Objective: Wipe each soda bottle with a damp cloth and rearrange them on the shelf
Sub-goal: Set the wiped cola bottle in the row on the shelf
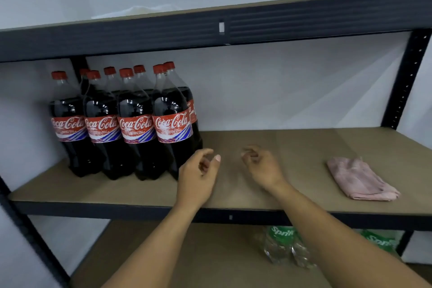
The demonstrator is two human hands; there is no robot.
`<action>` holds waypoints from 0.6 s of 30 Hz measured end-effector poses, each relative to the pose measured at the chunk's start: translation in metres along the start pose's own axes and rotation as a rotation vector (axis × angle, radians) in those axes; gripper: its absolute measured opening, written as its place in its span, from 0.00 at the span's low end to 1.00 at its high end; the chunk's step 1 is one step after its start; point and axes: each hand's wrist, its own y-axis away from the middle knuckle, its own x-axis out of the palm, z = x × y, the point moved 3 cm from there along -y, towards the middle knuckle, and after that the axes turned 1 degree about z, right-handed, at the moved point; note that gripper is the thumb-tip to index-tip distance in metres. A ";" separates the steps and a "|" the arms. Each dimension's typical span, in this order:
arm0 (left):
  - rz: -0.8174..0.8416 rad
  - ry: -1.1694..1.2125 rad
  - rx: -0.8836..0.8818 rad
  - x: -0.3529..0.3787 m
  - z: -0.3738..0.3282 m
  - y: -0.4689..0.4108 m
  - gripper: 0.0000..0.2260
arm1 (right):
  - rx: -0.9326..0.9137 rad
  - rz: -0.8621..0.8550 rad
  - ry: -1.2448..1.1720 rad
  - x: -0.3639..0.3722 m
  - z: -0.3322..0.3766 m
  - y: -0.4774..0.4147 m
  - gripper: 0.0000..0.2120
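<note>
Several large cola bottles (138, 124) with red caps and red labels stand in two rows at the left of the middle shelf (292, 145). A folded pink cloth (360, 177) lies on the same shelf at the right. My left hand (198, 177) hovers just right of the front row, fingers loosely curled and holding nothing. My right hand (261, 166) hangs over the middle of the shelf, also loosely curled and empty, well left of the cloth.
Clear lemon-lime soda bottles with green labels (282, 245) stand on the lower shelf, a second group (378, 241) further right. A dark upright post (406, 77) bounds the shelf at the right. Something white (138, 11) lies on the top shelf.
</note>
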 end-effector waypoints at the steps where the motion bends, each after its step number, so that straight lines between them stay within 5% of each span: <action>1: 0.091 0.014 -0.027 0.018 -0.010 -0.001 0.10 | 0.012 -0.065 0.047 -0.025 -0.009 0.000 0.12; 7: 0.663 -0.009 -0.121 0.146 -0.061 0.003 0.19 | 0.221 -0.428 0.367 -0.173 -0.077 0.038 0.14; 11: 0.708 -0.109 -0.057 0.222 -0.092 0.011 0.16 | 0.508 -0.415 0.495 -0.220 -0.113 0.066 0.22; 18: 0.632 -0.405 -0.035 0.302 -0.108 0.012 0.23 | 0.646 -0.354 0.657 -0.217 -0.122 0.067 0.24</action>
